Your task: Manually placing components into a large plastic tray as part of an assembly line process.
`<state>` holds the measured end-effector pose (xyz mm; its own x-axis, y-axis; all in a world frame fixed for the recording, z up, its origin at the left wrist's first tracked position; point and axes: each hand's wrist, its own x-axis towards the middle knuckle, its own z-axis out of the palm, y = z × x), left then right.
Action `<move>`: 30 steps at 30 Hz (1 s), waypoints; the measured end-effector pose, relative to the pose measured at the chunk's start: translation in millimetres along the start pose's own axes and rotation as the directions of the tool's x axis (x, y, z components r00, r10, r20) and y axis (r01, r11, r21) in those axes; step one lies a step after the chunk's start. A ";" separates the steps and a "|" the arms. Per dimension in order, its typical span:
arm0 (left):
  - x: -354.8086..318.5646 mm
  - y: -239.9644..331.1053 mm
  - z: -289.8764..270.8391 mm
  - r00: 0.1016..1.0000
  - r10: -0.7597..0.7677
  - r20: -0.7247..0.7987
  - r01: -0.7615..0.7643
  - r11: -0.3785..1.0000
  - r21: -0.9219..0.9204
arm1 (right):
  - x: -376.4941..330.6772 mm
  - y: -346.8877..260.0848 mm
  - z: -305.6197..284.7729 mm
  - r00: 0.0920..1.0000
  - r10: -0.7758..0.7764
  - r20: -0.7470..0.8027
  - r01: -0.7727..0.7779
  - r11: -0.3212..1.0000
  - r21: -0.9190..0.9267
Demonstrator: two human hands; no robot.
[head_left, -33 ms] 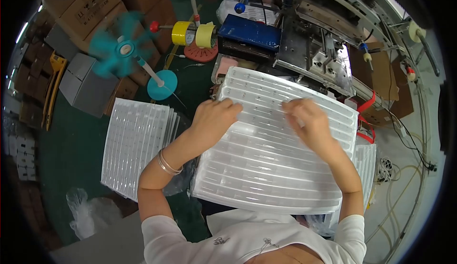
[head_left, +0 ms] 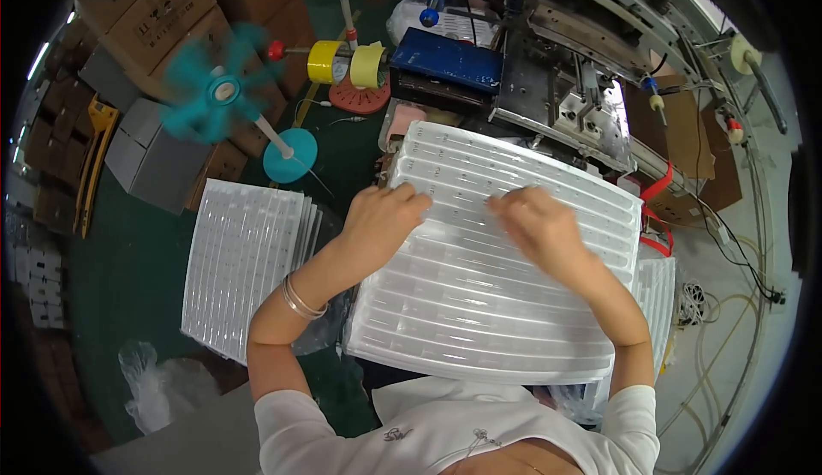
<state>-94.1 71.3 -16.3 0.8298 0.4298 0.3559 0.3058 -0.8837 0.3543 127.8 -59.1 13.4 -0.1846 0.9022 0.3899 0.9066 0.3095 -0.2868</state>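
Observation:
A large white plastic tray (head_left: 479, 304) with long parallel grooves lies in front of me, tilted a little. Small dark marks or parts dot its far rows, too small to name. Over the tray's left side is my left hand (head_left: 385, 222), its fingers curled together and the fingertips low over the grooves. What they hold, if anything, is hidden. My right hand (head_left: 548, 231) hovers over the middle of the far rows, bent at the wrist. Motion smears its fingers, so their grip is unclear.
More grooved trays (head_left: 244, 261) are stacked at the left, and another (head_left: 655, 304) shows at the right. A turquoise fan (head_left: 224, 91) spins at the far left near cardboard boxes (head_left: 158, 25). Beyond the tray stand yellow tape rolls (head_left: 324, 62) and a metal machine (head_left: 556, 89).
My right hand has shifted slightly left and toward me over the tray. My left hand has barely moved.

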 end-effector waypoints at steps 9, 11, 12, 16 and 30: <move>-33.8 9.1 6.0 0.983 -0.166 0.083 0.173 0.982 -0.078 | -14.6 -14.9 30.4 0.950 -0.076 0.303 0.097 0.994 -0.054; -30.8 14.2 3.1 0.969 -0.234 0.079 0.243 0.962 -0.124 | -11.6 -13.2 20.5 0.952 -0.040 0.303 0.013 0.996 0.092; -29.3 17.4 1.4 0.974 -0.221 0.058 0.228 0.960 -0.162 | -7.7 -16.1 10.7 0.969 0.011 0.245 -0.049 0.988 0.149; -9.1 30.9 15.0 0.996 -0.065 0.054 0.077 0.963 -0.259 | -1.5 -14.3 -15.3 0.978 0.197 0.062 -0.206 0.943 0.260; 42.9 45.4 10.1 0.994 0.104 -0.020 -0.104 0.994 -0.033 | -48.3 53.0 -66.8 0.850 0.470 -0.240 -0.353 0.844 0.403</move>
<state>-39.9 47.8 6.3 0.8477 0.3395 0.4077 0.2019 -0.9170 0.3439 210.1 -106.4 37.8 0.3600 0.8397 0.4066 0.6778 0.0641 -0.7325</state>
